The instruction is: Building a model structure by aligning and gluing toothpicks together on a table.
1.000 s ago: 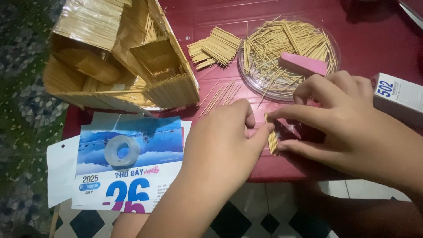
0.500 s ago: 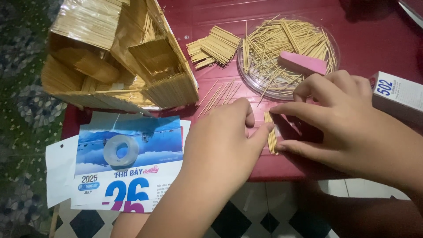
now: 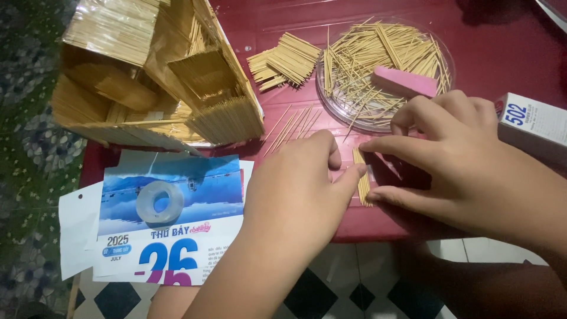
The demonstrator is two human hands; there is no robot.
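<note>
Head camera looks down on our two hands meeting at the near edge of a dark red table (image 3: 472, 41). Between them lies a small flat strip of toothpicks (image 3: 361, 183), set side by side, resting on the table close to that near edge. Our left hand (image 3: 295, 195) presses down beside the strip, thumb and forefinger closed against its left side. Our right hand (image 3: 466, 165) comes in from the right, forefinger stretched to the top of the strip and thumb at its lower end, so the fingers are pinched on the strip from both ends. How firmly either hand clamps it we cannot tell.

Toward the far edge sits a clear round dish (image 3: 440, 50) full of loose toothpicks, with a pink block (image 3: 404, 81) lying in it. Just left of the dish lies a bundle of trimmed sticks (image 3: 283, 62), and a few single toothpicks (image 3: 292, 125) lie loose between the dish and our left hand. At the far left corner stands a model house made of sticks (image 3: 153, 77). A calendar page (image 3: 171, 218) hangs over the near left edge with a roll of clear tape (image 3: 159, 202) on it. A small white box (image 3: 534, 124) sits at the right edge.

We judge the strip fragile: uneven pressure from the two hands could buckle it or fan the sticks apart. So near the edge, a slip could push it off the table.
</note>
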